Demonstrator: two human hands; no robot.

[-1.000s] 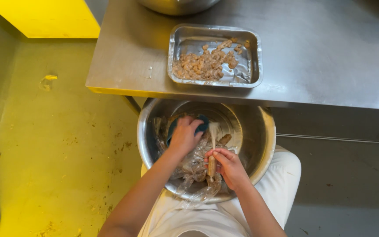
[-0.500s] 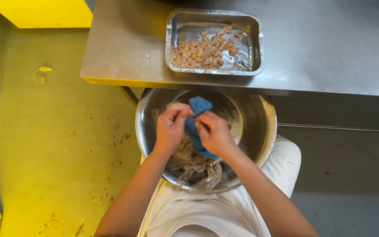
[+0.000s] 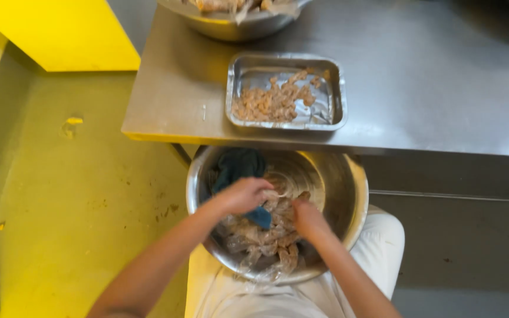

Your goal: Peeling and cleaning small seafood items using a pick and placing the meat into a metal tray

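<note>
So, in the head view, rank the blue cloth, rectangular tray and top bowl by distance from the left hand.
1. blue cloth: touching the left hand, inside the lap bowl.
2. rectangular tray: on the table, beyond.
3. top bowl: at the table's far edge.

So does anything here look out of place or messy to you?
One thing: a blue cloth lies inside the round metal bowl on the person's lap, draped over the pale food pieces both hands work in. Yellowish scraps also dot the green floor.

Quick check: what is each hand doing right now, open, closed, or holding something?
Left hand: closed on the blue cloth, over the steel bowl.
Right hand: down among the pale scraps; grip cannot be told.
</note>
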